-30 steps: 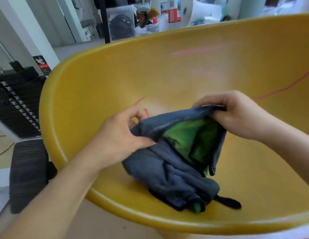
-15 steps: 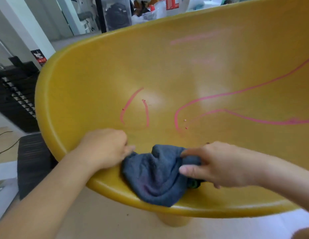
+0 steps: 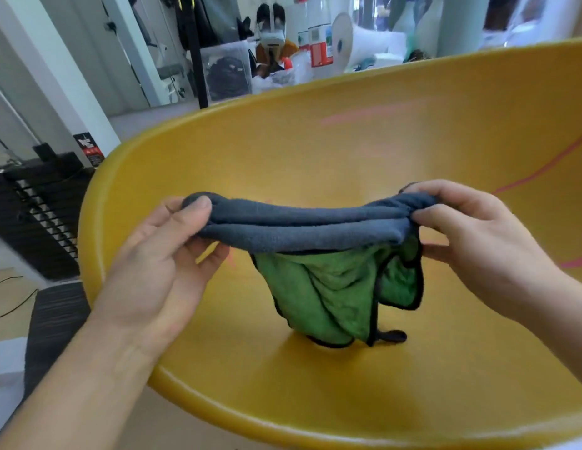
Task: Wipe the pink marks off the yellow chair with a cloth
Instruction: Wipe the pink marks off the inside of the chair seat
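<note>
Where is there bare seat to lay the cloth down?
Widest bare patch: the yellow chair seat between the hanging green end of the cloth and the front rim. Another lies right of that end, below the right hand. Crowded mid-seat, where the left hand and right hand stretch the cloth. A pink line crosses the backrest's right side.

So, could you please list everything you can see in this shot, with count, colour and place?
yellow chair: one, yellow, fills the middle.
pink marks: several, pink, on the chair's inner shell, clearest at right.
cloth: one, grey and green with black trim, stretched above the seat, hanging down to it.
storage bin: one, clear, behind the chair.
roll: one, white, beyond the chair's rim.
rack: one, black, far left.
left hand: pinches the cloth's left end.
right hand: pinches its right end.
</note>
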